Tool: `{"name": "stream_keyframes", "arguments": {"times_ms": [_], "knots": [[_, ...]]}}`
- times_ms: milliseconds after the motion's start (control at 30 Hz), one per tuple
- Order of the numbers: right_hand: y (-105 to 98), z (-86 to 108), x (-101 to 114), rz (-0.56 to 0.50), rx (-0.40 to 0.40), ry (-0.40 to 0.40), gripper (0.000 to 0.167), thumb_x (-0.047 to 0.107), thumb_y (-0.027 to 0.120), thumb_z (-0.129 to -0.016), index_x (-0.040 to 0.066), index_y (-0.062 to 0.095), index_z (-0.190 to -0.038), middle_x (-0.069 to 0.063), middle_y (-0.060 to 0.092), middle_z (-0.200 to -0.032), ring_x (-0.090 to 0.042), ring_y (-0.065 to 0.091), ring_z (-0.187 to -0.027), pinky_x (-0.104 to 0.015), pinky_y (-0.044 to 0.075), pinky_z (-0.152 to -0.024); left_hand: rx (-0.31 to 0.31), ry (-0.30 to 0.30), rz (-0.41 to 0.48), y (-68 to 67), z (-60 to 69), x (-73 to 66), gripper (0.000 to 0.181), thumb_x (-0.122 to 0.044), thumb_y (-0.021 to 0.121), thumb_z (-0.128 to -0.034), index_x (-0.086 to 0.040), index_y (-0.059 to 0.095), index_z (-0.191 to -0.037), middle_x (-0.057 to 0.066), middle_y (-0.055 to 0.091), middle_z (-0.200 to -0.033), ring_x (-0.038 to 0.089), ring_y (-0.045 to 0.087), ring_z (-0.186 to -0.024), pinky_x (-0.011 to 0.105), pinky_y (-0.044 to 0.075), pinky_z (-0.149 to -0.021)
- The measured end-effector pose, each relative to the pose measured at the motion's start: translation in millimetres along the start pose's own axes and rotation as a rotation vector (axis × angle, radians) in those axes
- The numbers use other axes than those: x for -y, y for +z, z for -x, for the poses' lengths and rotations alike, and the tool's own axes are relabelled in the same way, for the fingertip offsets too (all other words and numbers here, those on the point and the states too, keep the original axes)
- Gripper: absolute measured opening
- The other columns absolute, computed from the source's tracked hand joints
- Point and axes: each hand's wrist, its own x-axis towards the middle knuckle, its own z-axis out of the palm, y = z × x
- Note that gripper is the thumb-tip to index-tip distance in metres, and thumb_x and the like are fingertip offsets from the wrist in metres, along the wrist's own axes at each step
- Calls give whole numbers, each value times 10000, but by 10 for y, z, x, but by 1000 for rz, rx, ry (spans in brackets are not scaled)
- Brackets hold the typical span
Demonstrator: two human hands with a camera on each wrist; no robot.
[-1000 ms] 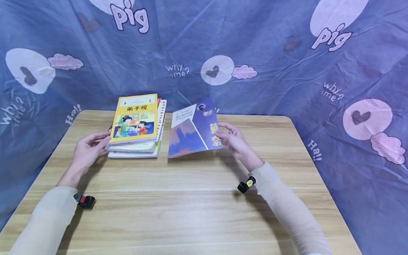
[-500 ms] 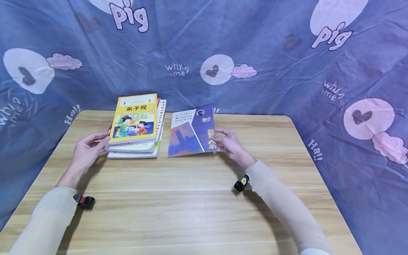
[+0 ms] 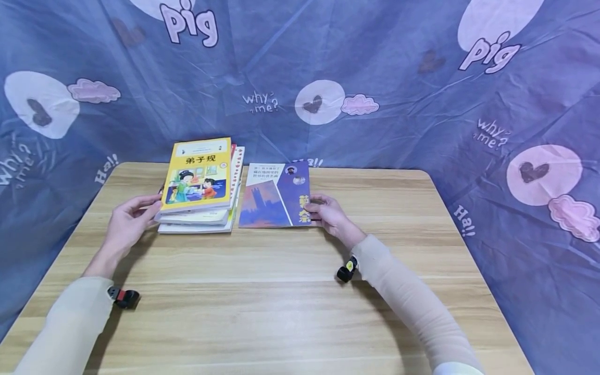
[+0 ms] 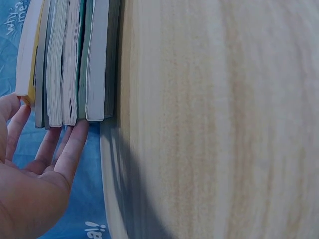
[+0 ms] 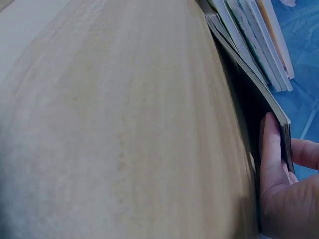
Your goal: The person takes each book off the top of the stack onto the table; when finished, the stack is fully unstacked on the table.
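Observation:
In the head view a stack of several books lies at the back left, topped by a yellow book (image 3: 197, 174) with a picture of two figures. My left hand (image 3: 131, 219) rests against the stack's left side; the left wrist view shows its fairly straight fingers (image 4: 72, 152) touching the book ends. Right of the stack is a thin purple book (image 3: 276, 198) with yellow lettering. My right hand (image 3: 330, 213) pinches its right edge, thumb on top and fingers beneath. The right wrist view shows this edge raised off the table, the far side low beside the stack.
A light wood table (image 3: 281, 312) with rounded corners carries the books. Blue patterned cloth (image 3: 398, 94) hangs behind and at both sides. Small black cameras sit on the left wrist (image 3: 125, 298) and right wrist (image 3: 347, 271).
My right hand has lowered the purple book and moved it left, closer to the stack; the book now lies flatter and straighter. My left hand and the stack have stayed put.

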Motion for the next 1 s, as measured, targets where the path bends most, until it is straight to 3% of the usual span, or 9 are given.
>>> {"name": "stream_keyframes", "arguments": {"times_ms": [333, 700, 900, 1000], "knots": [[79, -24, -22, 16, 7, -8, 456, -15, 634, -1004, -1, 502, -1441, 20, 708, -796, -111, 691, -659, -248, 642, -616, -10, -2, -29, 9, 2, -22, 362, -231, 682, -1042, -104, 681, -1382, -322, 659, -1057, -106, 668, -841, 89, 600, -734], [17, -52, 32, 159, 14, 24, 493, 34, 659, -1011, -9, 502, -1476, -4, 700, -836, -116, 688, -671, -267, 658, -634, -12, 7, -32, 22, -3, -15, 358, -233, 678, -1045, -104, 682, -1379, -321, 658, -1062, -108, 670, -843, 88, 600, -737], [-77, -26, 149, 307, -13, -37, 427, 50, 684, -1001, -28, 595, -1411, -183, 773, -1021, -130, 719, -657, -275, 665, -634, -17, 14, -47, 31, 4, -11, 373, -237, 670, -1049, -87, 671, -1391, -322, 645, -1073, -107, 663, -846, 82, 597, -742], [-84, 12, 225, 316, -22, -65, 425, 60, 692, -999, -28, 600, -1404, -266, 751, -1163, -133, 719, -676, -269, 667, -669, -20, 17, -53, 27, 10, -5, 388, -241, 669, -1050, -78, 663, -1401, -327, 640, -1078, -110, 660, -847, 77, 594, -739]]}}
